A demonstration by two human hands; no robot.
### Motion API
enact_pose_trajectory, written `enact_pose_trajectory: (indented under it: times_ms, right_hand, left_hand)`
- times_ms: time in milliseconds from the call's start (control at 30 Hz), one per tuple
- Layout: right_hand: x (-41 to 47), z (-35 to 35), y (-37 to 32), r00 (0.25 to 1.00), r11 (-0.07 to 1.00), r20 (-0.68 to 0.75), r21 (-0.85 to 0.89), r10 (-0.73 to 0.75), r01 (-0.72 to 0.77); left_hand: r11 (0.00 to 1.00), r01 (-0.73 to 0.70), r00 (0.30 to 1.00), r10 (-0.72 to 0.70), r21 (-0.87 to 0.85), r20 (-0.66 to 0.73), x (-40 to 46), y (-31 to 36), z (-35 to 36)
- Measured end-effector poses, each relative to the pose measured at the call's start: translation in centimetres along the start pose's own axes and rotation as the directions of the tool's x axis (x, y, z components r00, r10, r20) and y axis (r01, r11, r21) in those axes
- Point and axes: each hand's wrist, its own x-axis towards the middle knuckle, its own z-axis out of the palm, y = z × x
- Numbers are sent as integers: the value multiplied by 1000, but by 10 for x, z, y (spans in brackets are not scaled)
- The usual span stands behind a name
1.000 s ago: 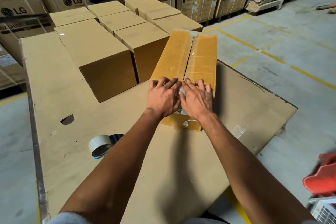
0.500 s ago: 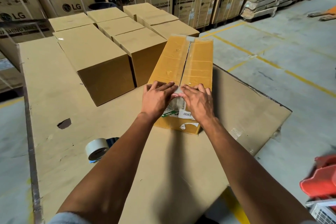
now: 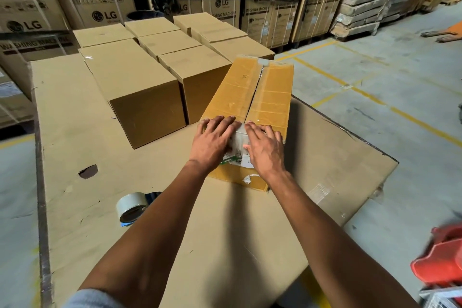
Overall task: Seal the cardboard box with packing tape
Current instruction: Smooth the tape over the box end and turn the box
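A long yellow-brown cardboard box (image 3: pixel 255 92) lies on a cardboard-covered work surface (image 3: pixel 225 232), its two top flaps meeting along a centre seam. Clear tape runs over its near end. My left hand (image 3: pixel 212 142) and my right hand (image 3: pixel 265 147) press flat on that near top edge, one on each side of the seam, fingers spread, holding nothing. A roll of packing tape (image 3: pixel 130 206) on a blue dispenser lies on the surface to the left of my left forearm.
Several closed plain brown boxes (image 3: pixel 135 87) stand in rows left of and behind the long box. Stacked LG cartons (image 3: pixel 100 10) line the back wall. Concrete floor with yellow lines lies to the right, and a red object (image 3: pixel 442 257) sits at the lower right edge.
Both hands have slid back toward me along the box top to its near edge and parted slightly at the seam. The view has shifted a little.
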Motion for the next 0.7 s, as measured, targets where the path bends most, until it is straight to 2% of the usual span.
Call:
enact_pose_trajectory:
  times_ms: [100, 233, 300, 367, 467, 600, 700]
  right_hand:
    - [11, -5, -25, 999, 996, 35, 86, -33, 30]
    - [24, -20, -38, 990, 914, 64, 395, -129, 94]
    - [29, -26, -24, 991, 901, 21, 420, -129, 109]
    - [33, -27, 0, 992, 925, -5, 361, -122, 116]
    - [39, -21, 37, 994, 963, 55, 258, -97, 80]
    - [39, -10, 72, 982, 989, 166, 132, -92, 70]
    - [41, -4, 82, 981, 983, 137, 145, -136, 116]
  left_hand:
    - [993, 117, 992, -116, -17, 43, 0, -5, -6]
    - [942, 328, 941, -320, -67, 107, -3, 1, -19]
    - [917, 375, 926, -364, -135, 102, -7, 3, -30]
    - [917, 343, 938, -346, -202, 19, -10, 10, -41]
    - [925, 256, 958, -281, -282, -53, -7, 40, -57]
    - [980, 111, 994, -111, -168, 12, 5, 83, -56]
    - [991, 93, 995, -90, -93, 38, 12, 85, -50]
